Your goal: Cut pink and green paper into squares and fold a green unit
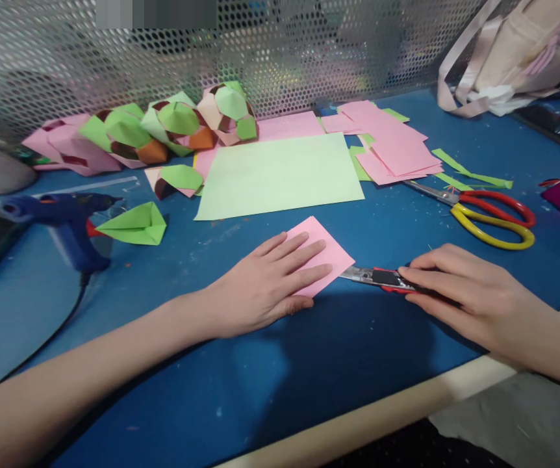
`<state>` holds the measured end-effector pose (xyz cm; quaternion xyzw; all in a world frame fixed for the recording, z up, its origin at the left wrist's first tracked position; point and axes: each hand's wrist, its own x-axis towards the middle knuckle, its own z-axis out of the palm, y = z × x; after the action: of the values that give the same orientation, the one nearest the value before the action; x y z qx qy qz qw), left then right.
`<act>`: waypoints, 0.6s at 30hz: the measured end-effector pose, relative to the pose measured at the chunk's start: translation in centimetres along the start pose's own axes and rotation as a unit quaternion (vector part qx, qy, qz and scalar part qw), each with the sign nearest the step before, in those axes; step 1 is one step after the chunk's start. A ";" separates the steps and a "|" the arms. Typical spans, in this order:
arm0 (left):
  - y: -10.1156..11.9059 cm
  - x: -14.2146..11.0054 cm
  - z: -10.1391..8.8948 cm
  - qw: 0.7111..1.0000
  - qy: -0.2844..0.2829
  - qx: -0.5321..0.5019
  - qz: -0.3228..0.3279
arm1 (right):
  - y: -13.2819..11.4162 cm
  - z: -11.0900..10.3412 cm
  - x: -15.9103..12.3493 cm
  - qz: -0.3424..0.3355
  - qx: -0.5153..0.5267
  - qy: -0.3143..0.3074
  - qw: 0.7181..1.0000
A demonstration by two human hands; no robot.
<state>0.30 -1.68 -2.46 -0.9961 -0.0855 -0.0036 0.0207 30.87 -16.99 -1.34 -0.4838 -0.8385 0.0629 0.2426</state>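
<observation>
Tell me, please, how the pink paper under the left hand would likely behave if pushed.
The pink paper is probably light, being thin and small. Its straight, uncurled edges suggest some stiffness. It may resist sliding beneath the spread left hand.

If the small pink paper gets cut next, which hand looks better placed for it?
Probably the right hand: it holds the cutter, whose blade end reaches the small pink paper near its right corner. The left hand lies spread on the paper, better placed to steady it.
</observation>
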 end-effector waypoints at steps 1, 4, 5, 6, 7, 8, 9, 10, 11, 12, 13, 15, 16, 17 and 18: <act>0.0 0.0 0.0 1.000 0.000 -0.001 0.000 | -0.1 0.0 0.0 0.000 0.001 0.001 1.000; 0.0 0.1 0.0 1.000 0.000 -0.007 -0.003 | -0.2 0.2 0.0 -0.002 0.003 0.004 1.000; 0.0 0.1 -0.1 1.000 -0.002 -0.010 -0.003 | -0.3 0.2 0.0 -0.002 0.003 0.004 1.000; -0.1 0.1 -0.2 1.000 -0.005 -0.014 0.000 | -0.4 0.2 0.0 -0.001 0.002 0.002 1.000; -0.1 0.1 -0.3 1.000 -0.008 -0.018 0.004 | -0.4 0.2 0.0 0.000 0.002 0.000 1.000; -0.2 0.1 -0.4 1.000 -0.012 -0.023 0.010 | -0.5 0.2 0.1 0.002 0.002 -0.001 1.000; -0.2 0.1 -0.6 0.999 -0.016 -0.028 0.014 | -0.6 0.3 0.2 0.001 0.002 -0.003 1.000; -0.2 0.1 -0.7 0.999 -0.021 -0.032 0.014 | -0.6 0.3 0.3 0.000 0.004 -0.005 1.000; -0.3 0.0 -0.7 0.999 -0.026 -0.035 0.012 | -0.7 0.3 0.4 -0.004 0.006 -0.006 1.000; -0.3 0.0 -0.8 0.999 -0.030 -0.037 0.008 | -0.8 0.3 0.5 -0.007 0.008 -0.006 1.000; -0.3 0.0 -0.8 0.999 -0.033 -0.037 0.004 | -0.9 0.3 0.6 -0.011 0.008 -0.007 1.000; -0.3 0.0 -0.7 0.999 -0.030 -0.036 0.003 | -1.0 0.3 0.7 -0.014 0.004 -0.006 1.000; -0.3 0.0 -0.6 0.999 -0.026 -0.035 0.006 | -1.1 0.3 0.8 -0.012 0.001 -0.005 1.000; -0.3 0.0 -0.5 0.999 -0.021 -0.035 0.009 | -1.1 0.2 0.8 -0.011 -0.001 -0.005 1.000; -0.4 0.0 -0.5 0.999 -0.019 -0.035 0.011 | -1.2 0.2 0.8 -0.011 0.001 -0.005 1.000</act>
<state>0.23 -1.34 -1.98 -0.9970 -0.0744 0.0122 -0.0159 29.49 -16.90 -0.86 -0.4744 -0.8448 0.0637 0.2390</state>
